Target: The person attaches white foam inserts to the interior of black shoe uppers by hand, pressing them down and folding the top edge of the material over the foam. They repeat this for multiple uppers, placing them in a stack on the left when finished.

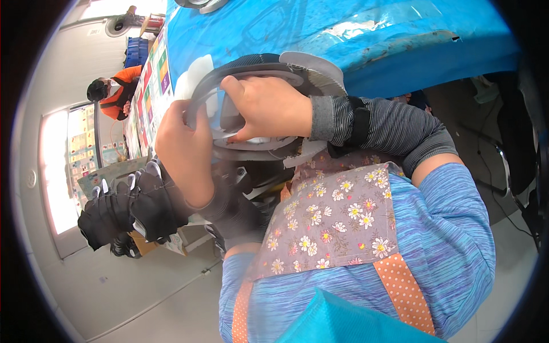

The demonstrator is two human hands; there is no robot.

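Observation:
In front of my chest, near the table edge, is what looks like a grey-and-black shoe upper point(260, 59) with a pale lining. My left hand point(184, 150) grips its left rim, thumb and fingers closed round the edge. From the right, my right hand point(273, 106) reaches over the opening, its thumb and a finger curved round a grey inner part; the other fingers are hidden. A rounded grey flap point(315, 67) sticks out at the right end, with a ragged pale edge below. Blurring hides the left rim's details.
A blue sheet point(394, 40) covers the table ahead. White soft pieces point(197, 74) lie beside the upper. Several black shoe uppers point(151, 206) are stacked at left. A person in orange point(123, 86) is at the far left. A chair point(517, 148) and cable stand at right.

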